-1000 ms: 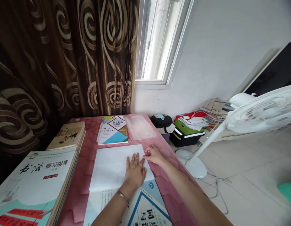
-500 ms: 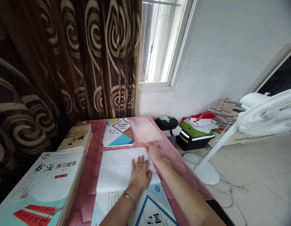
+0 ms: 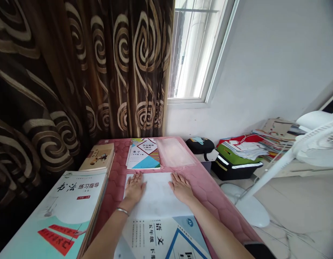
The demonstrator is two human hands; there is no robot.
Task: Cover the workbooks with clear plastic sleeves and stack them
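A workbook (image 3: 166, 233) with a blue and white cover lies in front of me, its printing turned sideways. Over its far part spreads a blank whitish sheet (image 3: 158, 198), which may be a cover or wrapper; how it joins the workbook I cannot tell. My left hand (image 3: 134, 187), with a silver bangle at the wrist, rests flat on the sheet's far left corner, fingers stretched out. Across from it, my right hand (image 3: 181, 187) lies flat on the far right corner, fingers extended. Neither hand grasps anything.
Beyond the sheet lie a maths workbook (image 3: 144, 158) and clear plastic covers (image 3: 175, 151) on the pink padded table (image 3: 116, 187). Stacked books (image 3: 72, 201) stand at left. To the right are a white fan (image 3: 266, 174), a black box (image 3: 233, 169) and floor cables.
My left hand has moved from the sheet's right side to its far left corner. My right hand has flattened out on the right corner. The view has turned rightwards.
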